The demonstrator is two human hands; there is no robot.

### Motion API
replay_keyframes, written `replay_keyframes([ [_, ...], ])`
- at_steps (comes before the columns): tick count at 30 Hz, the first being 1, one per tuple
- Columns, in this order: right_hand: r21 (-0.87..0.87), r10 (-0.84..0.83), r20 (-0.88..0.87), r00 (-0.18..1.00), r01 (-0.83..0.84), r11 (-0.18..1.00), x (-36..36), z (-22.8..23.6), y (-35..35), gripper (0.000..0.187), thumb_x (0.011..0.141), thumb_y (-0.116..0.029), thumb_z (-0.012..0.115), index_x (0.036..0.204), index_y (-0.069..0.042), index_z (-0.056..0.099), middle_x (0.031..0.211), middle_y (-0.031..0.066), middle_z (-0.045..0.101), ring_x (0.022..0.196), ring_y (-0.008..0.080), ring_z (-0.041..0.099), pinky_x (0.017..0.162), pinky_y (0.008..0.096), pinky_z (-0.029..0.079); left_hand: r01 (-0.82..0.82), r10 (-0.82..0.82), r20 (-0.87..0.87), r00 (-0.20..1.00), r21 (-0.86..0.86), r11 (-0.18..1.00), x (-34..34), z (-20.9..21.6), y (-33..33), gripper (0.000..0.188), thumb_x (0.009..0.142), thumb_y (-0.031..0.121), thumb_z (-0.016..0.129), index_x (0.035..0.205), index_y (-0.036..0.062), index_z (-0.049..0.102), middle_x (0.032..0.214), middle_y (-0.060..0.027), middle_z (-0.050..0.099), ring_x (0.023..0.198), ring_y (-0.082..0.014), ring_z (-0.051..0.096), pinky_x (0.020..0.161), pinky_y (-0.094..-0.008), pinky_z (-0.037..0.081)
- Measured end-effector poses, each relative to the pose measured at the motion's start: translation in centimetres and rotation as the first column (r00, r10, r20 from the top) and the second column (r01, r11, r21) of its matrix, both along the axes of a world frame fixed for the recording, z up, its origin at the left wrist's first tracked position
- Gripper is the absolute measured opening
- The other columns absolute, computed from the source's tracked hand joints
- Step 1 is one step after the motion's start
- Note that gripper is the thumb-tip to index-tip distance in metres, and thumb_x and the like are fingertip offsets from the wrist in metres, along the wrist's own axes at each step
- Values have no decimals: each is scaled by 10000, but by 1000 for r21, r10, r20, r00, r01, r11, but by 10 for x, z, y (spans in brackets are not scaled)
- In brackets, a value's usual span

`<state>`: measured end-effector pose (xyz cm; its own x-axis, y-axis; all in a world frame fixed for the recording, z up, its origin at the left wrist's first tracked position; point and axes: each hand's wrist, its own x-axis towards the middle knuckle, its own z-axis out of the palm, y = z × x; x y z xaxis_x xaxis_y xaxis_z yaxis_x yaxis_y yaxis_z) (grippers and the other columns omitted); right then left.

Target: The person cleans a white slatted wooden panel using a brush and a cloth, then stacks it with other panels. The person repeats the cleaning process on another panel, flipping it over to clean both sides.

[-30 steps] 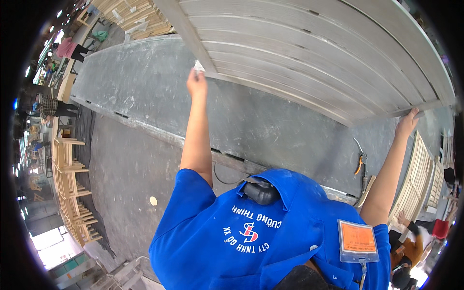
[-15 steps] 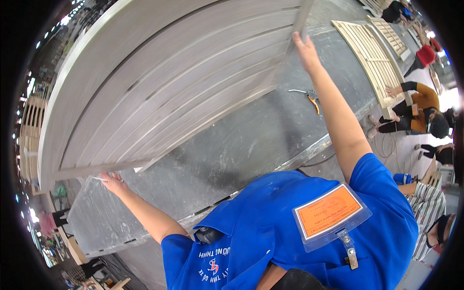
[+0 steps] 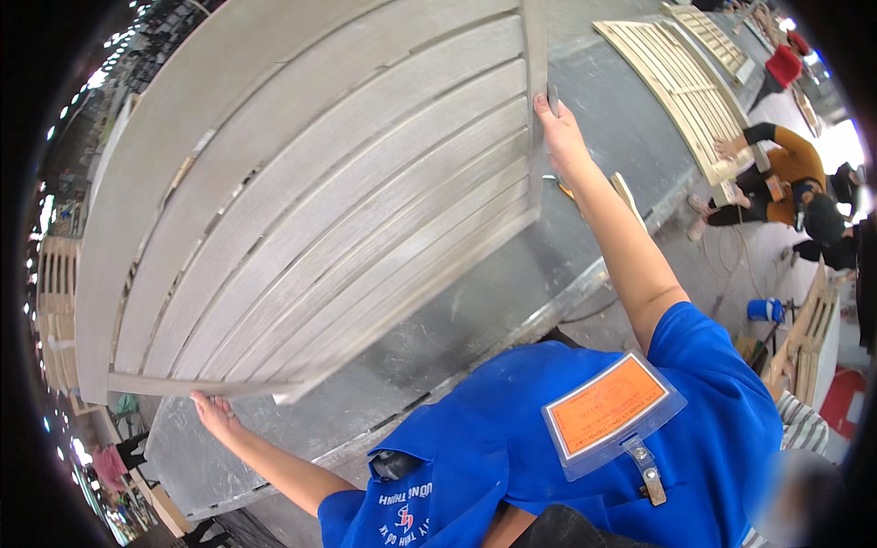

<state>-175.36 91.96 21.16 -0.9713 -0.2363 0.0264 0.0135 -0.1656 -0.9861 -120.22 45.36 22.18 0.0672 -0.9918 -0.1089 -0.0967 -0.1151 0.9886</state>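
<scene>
A large slatted wooden panel (image 3: 301, 196), pale grey, stands tilted over the bench in front of me, with dark gaps between its slats. At its right edge my right hand (image 3: 562, 135) is closed on the frame, thumb toward me. Something small and grey shows beside those fingers; I cannot make out what. My left hand (image 3: 217, 416) grips the panel's lower left edge with bent fingers. Orange-handled pliers (image 3: 565, 189) lie on the bench, partly hidden by my right forearm.
The dark grey bench (image 3: 457, 310) runs under the panel. Paler slatted panels (image 3: 681, 96) lie at its far right. A person in an orange-brown top (image 3: 795, 160) works beside them. On the floor at right stands a blue bucket (image 3: 763, 310).
The panel has tipped and come lower toward me, so its slats and gaps show more fully. Both hands moved down with it. A pale wooden piece now shows beside my right forearm.
</scene>
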Motion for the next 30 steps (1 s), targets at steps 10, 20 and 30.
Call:
replay_keyframes([
  [10,455,-113,372,921,-75,887,16,-52,42,597,850,-419,584,1224,34,478,1199,172,538,1148,258,465,949,364,356,203,-273,218,937,296,933,-6,-32,1,407,860,410,593,980,23,552,691,40,492,447,-22,285,378,-198,193],
  [20,701,-36,423,906,-301,647,6,-180,19,601,836,-399,569,1227,43,460,1226,226,499,1141,323,482,933,381,385,119,-387,557,735,455,882,-8,-158,-59,416,814,453,628,661,86,506,458,15,366,363,-113,323,345,-269,249],
  [30,854,-6,219,976,-189,486,-7,-205,13,543,800,-411,572,1064,63,577,1050,245,598,977,364,583,838,402,451,48,-399,585,707,522,851,-25,-194,-71,418,778,420,682,709,34,537,507,0,420,389,-123,382,341,-274,281],
])
